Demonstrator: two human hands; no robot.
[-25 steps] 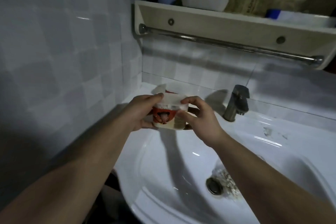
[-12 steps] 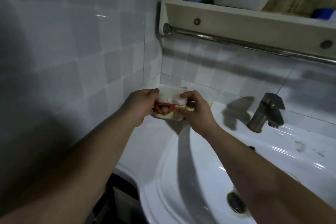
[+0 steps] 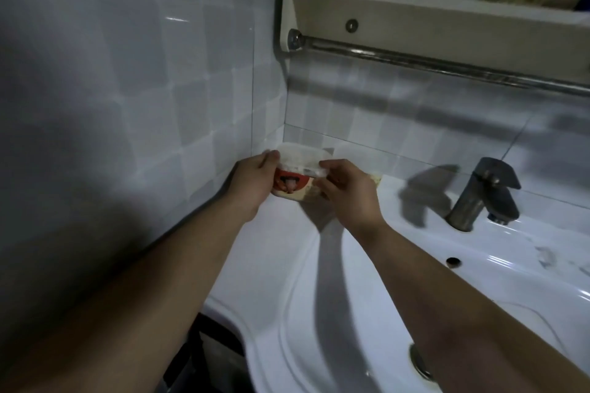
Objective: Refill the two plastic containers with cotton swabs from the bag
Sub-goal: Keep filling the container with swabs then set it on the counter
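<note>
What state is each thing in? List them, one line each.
Plastic container: lid on, held between both hands at the back left corner of the sink.
Left hand: grips the container's left side.
Right hand: pinches the lid's right edge.
Faucet: no water running.
Towel rail: nothing hanging on it.

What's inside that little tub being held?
Its lid is on, and the left hand and right hand grip the tub. Only a red label shows; the contents are hidden.
</note>
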